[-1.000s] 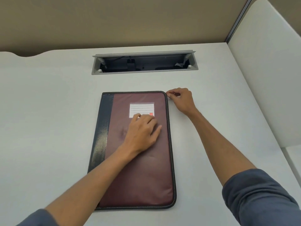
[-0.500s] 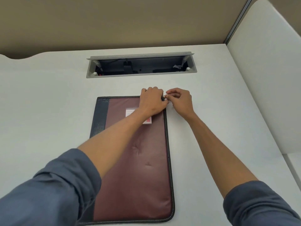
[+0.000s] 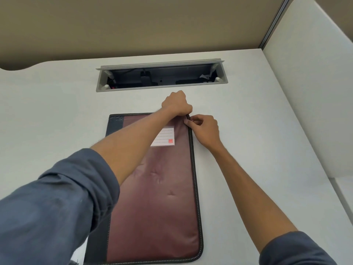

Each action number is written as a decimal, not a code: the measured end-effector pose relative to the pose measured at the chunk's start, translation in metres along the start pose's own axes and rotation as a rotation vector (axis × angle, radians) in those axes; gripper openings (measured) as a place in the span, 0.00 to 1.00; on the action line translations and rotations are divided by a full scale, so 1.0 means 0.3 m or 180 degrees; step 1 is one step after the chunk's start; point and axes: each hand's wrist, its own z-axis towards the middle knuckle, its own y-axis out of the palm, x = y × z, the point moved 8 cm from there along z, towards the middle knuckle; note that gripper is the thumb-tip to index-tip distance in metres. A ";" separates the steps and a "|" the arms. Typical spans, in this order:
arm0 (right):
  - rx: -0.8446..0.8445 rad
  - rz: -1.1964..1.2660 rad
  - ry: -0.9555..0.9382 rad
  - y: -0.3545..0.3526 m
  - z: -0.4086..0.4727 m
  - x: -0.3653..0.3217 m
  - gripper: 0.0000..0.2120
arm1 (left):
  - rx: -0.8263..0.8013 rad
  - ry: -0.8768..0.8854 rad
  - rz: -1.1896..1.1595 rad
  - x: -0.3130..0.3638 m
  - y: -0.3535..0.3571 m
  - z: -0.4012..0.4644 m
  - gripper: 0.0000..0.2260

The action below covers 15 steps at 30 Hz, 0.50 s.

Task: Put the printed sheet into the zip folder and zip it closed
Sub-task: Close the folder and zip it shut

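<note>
Zip folder [image 3: 152,197] corner is being pinned by fisted left hand [image 3: 176,104]; zipper pull is being pinched by right hand [image 3: 203,129]. Pull should be drawn steadily along the track.

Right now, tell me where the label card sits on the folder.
Head view: the label card sits on the zip folder's maroon front, upper part, beside the left forearm, left of the right hand.
</note>
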 end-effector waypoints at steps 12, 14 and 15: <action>0.0087 0.0376 -0.0007 -0.008 -0.010 0.000 0.09 | 0.0203 -0.0692 -0.0502 -0.297 -0.110 0.013 0.10; 0.0067 0.0351 0.0012 -0.008 -0.010 0.002 0.10 | 0.0302 -0.0744 -0.0505 -0.353 -0.135 0.002 0.11; 0.0059 0.0337 0.0022 -0.009 -0.010 0.002 0.11 | 0.0340 -0.0761 -0.0504 -0.378 -0.147 -0.003 0.11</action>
